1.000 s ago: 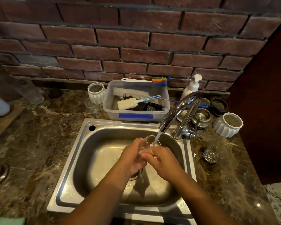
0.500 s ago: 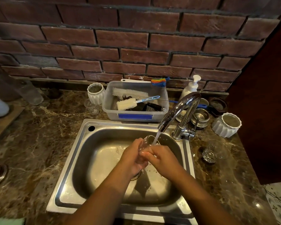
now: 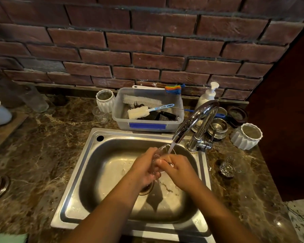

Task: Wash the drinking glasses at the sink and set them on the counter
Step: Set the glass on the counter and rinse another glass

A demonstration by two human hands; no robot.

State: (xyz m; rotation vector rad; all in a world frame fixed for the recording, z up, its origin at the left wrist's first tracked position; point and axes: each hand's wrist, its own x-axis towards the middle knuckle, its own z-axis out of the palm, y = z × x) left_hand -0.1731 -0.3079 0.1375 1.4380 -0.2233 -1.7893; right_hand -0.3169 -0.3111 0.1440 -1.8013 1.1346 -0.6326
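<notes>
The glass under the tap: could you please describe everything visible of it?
The drinking glass is clear and wet, tilted with its mouth toward the tap, whose stream strikes near its rim. The left hand and the right hand grip its body over the sink; its base is hidden.

The sink [image 3: 95, 172] is set in the desk [image 3: 42, 146]. From its basin, a tub [image 3: 147, 127] holding brushes [image 3: 142, 100] stands at twelve o'clock and the faucet [image 3: 197, 123] at two o'clock. Over the basin, the left hand [image 3: 144, 168] and right hand [image 3: 179, 168] hold the held glass [image 3: 162, 149] under the spout. A second glass [image 3: 230, 165] sits on the desk at three o'clock.
</notes>
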